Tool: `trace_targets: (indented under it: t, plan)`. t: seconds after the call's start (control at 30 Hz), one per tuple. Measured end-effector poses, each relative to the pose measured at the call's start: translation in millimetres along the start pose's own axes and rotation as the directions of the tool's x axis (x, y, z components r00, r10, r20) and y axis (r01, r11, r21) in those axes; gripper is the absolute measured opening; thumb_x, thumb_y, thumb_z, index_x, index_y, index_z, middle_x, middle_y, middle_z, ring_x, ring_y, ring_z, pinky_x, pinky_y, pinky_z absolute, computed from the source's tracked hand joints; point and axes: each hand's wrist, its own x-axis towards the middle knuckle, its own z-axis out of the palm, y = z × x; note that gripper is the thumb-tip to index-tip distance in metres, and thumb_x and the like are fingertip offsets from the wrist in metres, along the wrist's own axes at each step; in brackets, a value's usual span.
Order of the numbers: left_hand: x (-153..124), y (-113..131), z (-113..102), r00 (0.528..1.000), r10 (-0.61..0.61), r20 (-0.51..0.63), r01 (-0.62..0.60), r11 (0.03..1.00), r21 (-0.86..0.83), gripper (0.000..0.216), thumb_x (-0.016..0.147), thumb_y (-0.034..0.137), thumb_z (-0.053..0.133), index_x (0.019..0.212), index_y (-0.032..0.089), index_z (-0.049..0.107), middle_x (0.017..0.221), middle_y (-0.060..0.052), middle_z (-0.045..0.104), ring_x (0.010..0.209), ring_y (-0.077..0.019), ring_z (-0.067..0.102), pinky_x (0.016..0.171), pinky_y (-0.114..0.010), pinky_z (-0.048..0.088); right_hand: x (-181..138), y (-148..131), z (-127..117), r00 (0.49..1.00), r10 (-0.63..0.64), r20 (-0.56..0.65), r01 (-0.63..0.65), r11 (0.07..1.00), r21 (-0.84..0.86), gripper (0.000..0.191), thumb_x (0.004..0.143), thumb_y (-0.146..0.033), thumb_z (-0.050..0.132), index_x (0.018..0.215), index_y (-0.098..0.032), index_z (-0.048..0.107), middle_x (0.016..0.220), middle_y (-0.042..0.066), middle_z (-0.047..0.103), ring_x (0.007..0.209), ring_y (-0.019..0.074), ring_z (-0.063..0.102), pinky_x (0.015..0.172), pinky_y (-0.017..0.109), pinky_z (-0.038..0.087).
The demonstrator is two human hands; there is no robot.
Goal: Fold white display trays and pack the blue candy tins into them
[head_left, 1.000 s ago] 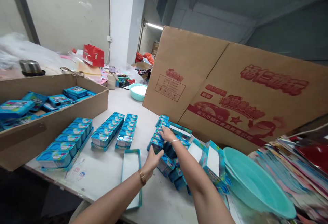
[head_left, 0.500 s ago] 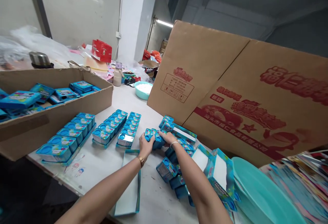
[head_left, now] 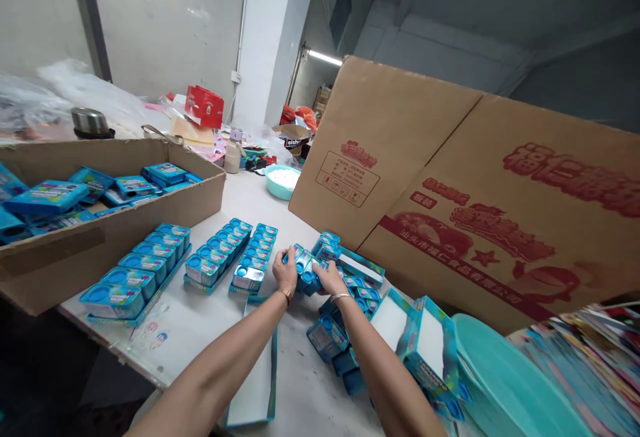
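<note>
Between my two hands is a short row of small blue boxes with printed tops. My left hand grips its left end, and my right hand closes around its right end. An open blue tray with a white inside lies below my left forearm. Just left of my hands stand filled trays of blue boxes, in several rows. More loose blue boxes cluster under and beside my right forearm, partly hidden by it.
A carton of blue packs sits on the left. A large printed cardboard box rises behind the work area. Open white-lined trays and a turquoise basin stand on the right. A bowl of white material is farther back.
The row of blue boxes has turned and tilted between my hands, showing more of its tops. My left hand has come more upright. The camera view has shifted slightly.
</note>
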Motion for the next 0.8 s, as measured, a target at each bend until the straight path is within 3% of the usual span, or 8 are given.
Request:
trace_targets:
  t: [0.1,0.2,0.3,0.4,0.57,0.63,0.8]
  plan:
    - [-1.5,32.3,-13.2,0.994,0.088,0.059,-0.086,0.996,-0.037,0.044,0.088,0.055,0.044,0.085,0.017,0.066,0.092,-0.010,0.071,0.089,-0.0216,0.061,0.085,-0.030,0.046,-44.2,-5.5,-1.0,0.996,-0.051,-0.066,0.063,0.982,0.180,0.066,0.080,-0.060,0.055,0.128,-0.019,0.036,0.117,0.016,0.061,0.086,0.0234,0.067,0.056,0.031,0.056]
    - [-10.4,54.4,-43.5,0.969,0.181,0.169,-0.156,0.976,-0.151,0.049,0.089,0.057,0.042,0.079,0.016,0.067,0.080,-0.007,0.070,0.082,-0.0200,0.061,0.077,-0.028,0.047,-108.4,-3.8,16.1,0.979,-0.159,-0.131,0.198,0.899,0.391,0.068,0.072,-0.055,0.068,0.123,-0.021,0.039,0.106,0.010,0.065,0.085,0.0231,0.066,0.061,0.032,0.056]
    - [-22.8,52.6,-85.5,0.948,0.147,0.281,-0.088,0.973,-0.213,0.052,0.086,0.060,0.045,0.076,0.014,0.068,0.076,-0.006,0.069,0.079,-0.0203,0.062,0.075,-0.029,0.048,-176.1,5.7,54.7,0.957,-0.223,-0.185,0.286,0.833,0.474,0.069,0.071,-0.047,0.073,0.126,-0.022,0.038,0.105,0.008,0.067,0.090,0.0225,0.066,0.072,0.034,0.056]
    - [-30.8,30.7,-123.0,0.927,0.026,0.373,0.029,0.990,-0.140,0.053,0.082,0.062,0.048,0.074,0.014,0.069,0.076,-0.007,0.070,0.078,-0.0208,0.064,0.074,-0.030,0.049,-222.9,15.6,102.1,0.955,-0.210,-0.207,0.286,0.835,0.470,0.065,0.075,-0.043,0.071,0.127,-0.021,0.040,0.111,0.009,0.067,0.095,0.0225,0.066,0.082,0.036,0.054]
    - [-24.9,-5.7,-149.9,0.894,-0.040,0.447,0.075,0.995,-0.062,0.055,0.079,0.063,0.046,0.069,0.013,0.067,0.071,-0.009,0.070,0.072,-0.0224,0.064,0.071,-0.033,0.050,-239.4,22.2,150.8,0.957,-0.127,-0.260,0.208,0.926,0.314,0.066,0.077,-0.045,0.068,0.130,-0.019,0.041,0.119,0.012,0.064,0.101,0.0249,0.064,0.088,0.037,0.050]
    - [-19.3,-12.3,-153.0,0.894,-0.030,0.448,0.057,0.997,-0.049,0.053,0.080,0.060,0.044,0.069,0.014,0.066,0.072,-0.010,0.070,0.073,-0.0228,0.064,0.072,-0.033,0.049,-233.3,24.7,153.5,0.952,-0.150,-0.266,0.226,0.933,0.281,0.067,0.076,-0.047,0.069,0.131,-0.018,0.042,0.121,0.013,0.063,0.102,0.0255,0.063,0.089,0.037,0.050]
    - [-9.4,-17.3,-164.6,0.884,0.041,0.465,-0.047,0.999,0.001,0.045,0.081,0.055,0.045,0.064,0.017,0.063,0.071,-0.007,0.069,0.075,-0.0222,0.061,0.074,-0.032,0.045,-220.1,36.4,136.3,0.969,-0.204,-0.136,0.235,0.931,0.278,0.074,0.077,-0.052,0.066,0.136,-0.017,0.042,0.116,0.013,0.066,0.099,0.0274,0.065,0.086,0.040,0.052]
